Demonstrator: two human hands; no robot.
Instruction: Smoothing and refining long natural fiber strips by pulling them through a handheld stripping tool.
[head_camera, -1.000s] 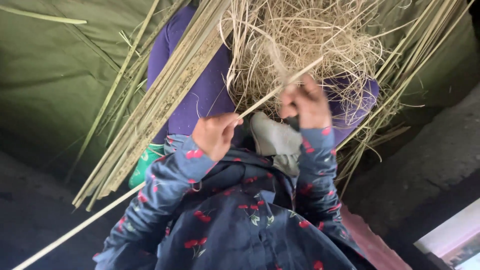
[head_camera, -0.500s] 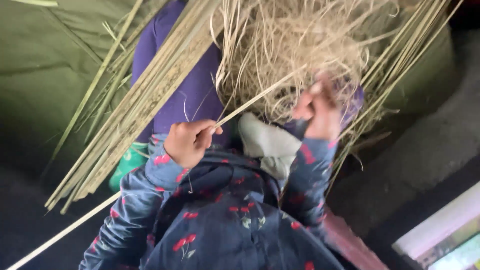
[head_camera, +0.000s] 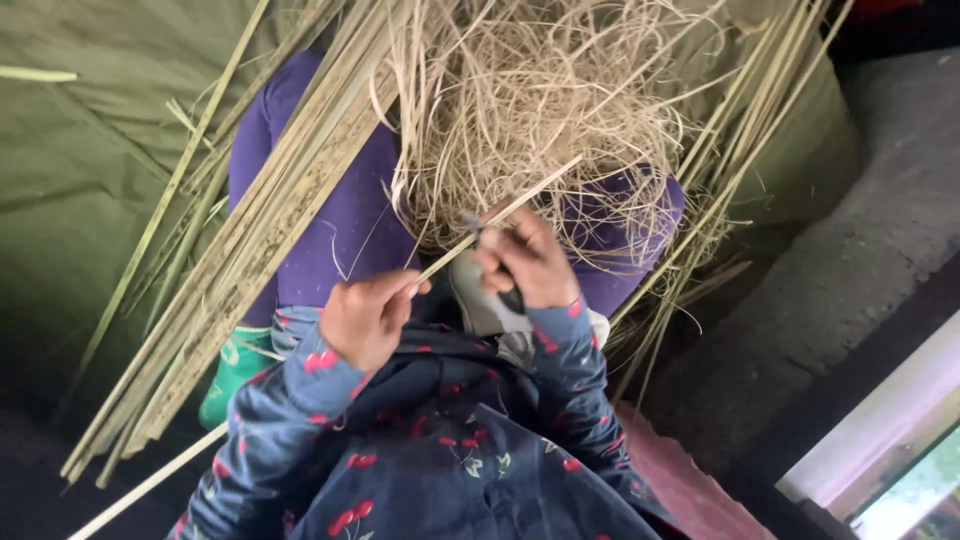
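**Splitting a bamboo strip over the lap, straw everywhere**

Green tarp covers the ground on the left side, with grey concrete floor off to the right and a pale window frame in the bottom right corner. So the person is sitting, purple trousers visible at the knees, dark blue sleeves with a red cherry print filling the bottom of the view.

Now the grip stuff. The left hand is curled closed around one thin bamboo strip, thumb and fingers pressed together on it near the near end. That strip runs up and to the right from the left hand, crossing over the lap and ending in the tangle. The right hand is also closed, fingers wrapped around a dark handle of what looks like a small knife, and it's pressed right against the same strip a bit further along. Can't really make out the blade.

A big loose tangle of pale shavings sits on the lap just past both hands. A thick bundle of long bamboo strips leans diagonally across the left knee, down toward the tarp's lower left. More long strips fan out along the right side. A green boot peeks out under the bundle.
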